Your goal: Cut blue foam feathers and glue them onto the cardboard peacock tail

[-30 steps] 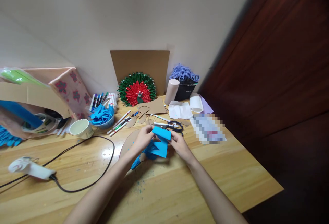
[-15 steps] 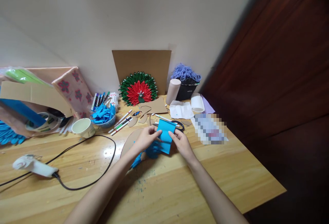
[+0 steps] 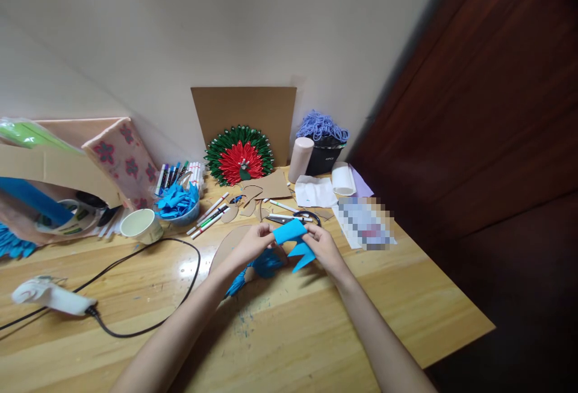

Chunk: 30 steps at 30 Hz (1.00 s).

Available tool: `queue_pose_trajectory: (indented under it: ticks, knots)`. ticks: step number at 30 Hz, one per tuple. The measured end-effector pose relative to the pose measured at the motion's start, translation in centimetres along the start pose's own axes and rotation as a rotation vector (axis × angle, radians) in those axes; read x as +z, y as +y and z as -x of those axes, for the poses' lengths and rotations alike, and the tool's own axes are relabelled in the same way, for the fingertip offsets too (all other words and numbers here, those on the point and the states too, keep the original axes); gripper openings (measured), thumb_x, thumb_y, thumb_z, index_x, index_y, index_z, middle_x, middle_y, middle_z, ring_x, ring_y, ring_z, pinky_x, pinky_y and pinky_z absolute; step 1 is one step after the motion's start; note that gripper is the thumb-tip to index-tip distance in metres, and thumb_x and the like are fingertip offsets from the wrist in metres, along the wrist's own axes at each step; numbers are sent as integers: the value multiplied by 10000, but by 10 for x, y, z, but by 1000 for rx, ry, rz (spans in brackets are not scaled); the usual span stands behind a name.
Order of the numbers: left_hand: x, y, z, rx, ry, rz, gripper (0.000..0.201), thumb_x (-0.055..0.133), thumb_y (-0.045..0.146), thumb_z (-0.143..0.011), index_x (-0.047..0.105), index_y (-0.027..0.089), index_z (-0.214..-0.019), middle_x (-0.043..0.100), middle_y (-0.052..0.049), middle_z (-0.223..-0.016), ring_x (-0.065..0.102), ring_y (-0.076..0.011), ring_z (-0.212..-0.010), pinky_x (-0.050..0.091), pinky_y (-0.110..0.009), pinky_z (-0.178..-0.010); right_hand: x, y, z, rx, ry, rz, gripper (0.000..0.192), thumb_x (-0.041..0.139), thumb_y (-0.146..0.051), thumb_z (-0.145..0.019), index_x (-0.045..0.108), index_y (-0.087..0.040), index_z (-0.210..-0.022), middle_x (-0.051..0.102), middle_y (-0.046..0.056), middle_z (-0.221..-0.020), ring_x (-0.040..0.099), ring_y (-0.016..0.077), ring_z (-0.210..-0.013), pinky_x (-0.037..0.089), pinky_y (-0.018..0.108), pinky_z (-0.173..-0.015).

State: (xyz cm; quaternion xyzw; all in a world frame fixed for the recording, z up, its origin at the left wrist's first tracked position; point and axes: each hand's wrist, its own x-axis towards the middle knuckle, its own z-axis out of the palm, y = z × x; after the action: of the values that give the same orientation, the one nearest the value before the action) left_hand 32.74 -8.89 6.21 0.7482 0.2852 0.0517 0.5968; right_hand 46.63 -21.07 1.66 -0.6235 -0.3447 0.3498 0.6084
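Observation:
My left hand pinches one end of a bright blue paper strip, and my right hand grips its other end. Pointed, zigzag flaps hang from the strip's lower side near my right fingers. Beneath my left wrist lies a round cardboard piece, partly covered by my arm. Blue paper petals sit on it, some hidden behind my hand. Just beyond the strip are dark-handled scissors on the table.
A bowl of blue paper pieces stands left, beside a white paper cup. A white glue gun trails a black cord. Markers and cardboard scraps lie behind. A red and green peacock craft leans at the wall.
The blue paper has gone from an upright flat rectangle to a sideways strip with pointed flaps showing below. Both hands still hold it. The view has shifted slightly.

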Motion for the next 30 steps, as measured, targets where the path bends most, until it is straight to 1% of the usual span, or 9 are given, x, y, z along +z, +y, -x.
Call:
queue_pose_trajectory:
  ticks: [8, 11, 14, 16, 19, 21, 24, 27, 30]
  knots:
    - [8, -18, -10, 64, 139, 35, 380, 520, 496, -709, 476, 179, -504, 489, 24, -487, 466, -127, -509, 345, -232, -516, 0, -3, 4, 41, -51, 65, 317, 585, -469, -739, 502, -175, -657, 458, -57, -529, 408, 79, -469, 311, 200, -454]
    - [6, -9, -4, 79, 87, 45, 333, 589, 468, -668, 532, 166, -542, 527, 16, -507, 483, -131, -520, 342, -228, -506, 0, -3, 4, 35, -56, 69, 329, 585, -485, -735, 501, -177, -656, 471, -56, -530, 422, 83, -468, 325, 203, -453]
    - [2, 5, 4, 19, 30, 21, 269, 632, 391, -632, 563, 150, -532, 543, 14, -507, 489, -129, -515, 339, -226, -503, -4, -1, 2, 33, -79, 86, 327, 568, -489, -748, 532, -173, -673, 511, -45, -556, 465, 96, -491, 354, 208, -467]
    - [-1, 10, 7, -16, 46, 20, 207, 634, 338, -623, 595, 143, -568, 561, 15, -532, 497, -128, -526, 346, -221, -509, -10, 3, -1, 1, -26, 137, 329, 521, -487, -781, 574, -172, -706, 580, -12, -636, 534, 129, -580, 409, 230, -538]
    - [-5, 6, 4, -9, 79, 70, 164, 638, 292, -611, 622, 134, -653, 586, 12, -595, 516, -128, -560, 371, -214, -525, -26, 11, -9, -107, 181, 319, 288, 475, -438, -815, 616, -188, -839, 643, 47, -861, 582, 191, -815, 443, 305, -737]
    - [-9, -2, -1, 55, 87, 105, 173, 623, 297, -631, 619, 128, -669, 582, 12, -608, 522, -130, -582, 390, -217, -547, -35, 16, -15, -186, 271, 497, 242, 504, -382, -796, 616, -195, -900, 631, 71, -934, 560, 221, -904, 416, 359, -824]
    - [-18, -10, -5, 218, 143, 117, 177, 580, 299, -695, 635, 138, -741, 599, 4, -675, 538, -143, -667, 418, -239, -632, -38, 18, -23, -273, 254, 637, 211, 535, -354, -768, 627, -198, -875, 621, 84, -930, 530, 249, -947, 377, 407, -879]
    - [-27, -6, -1, 325, 229, 121, 189, 575, 292, -727, 663, 158, -826, 632, -28, -782, 552, -168, -761, 434, -269, -710, -25, 10, -23, -222, 196, 455, 282, 525, -451, -772, 635, -201, -843, 631, 84, -917, 548, 248, -918, 406, 393, -838]
    - [-33, 1, 6, 457, 235, 157, 190, 582, 297, -745, 692, 179, -846, 638, -67, -913, 556, -197, -869, 438, -299, -782, -4, -3, -13, 2, -26, -13, 520, 382, -612, -796, 635, -163, -869, 654, 109, -853, 602, 234, -819, 462, 360, -736]
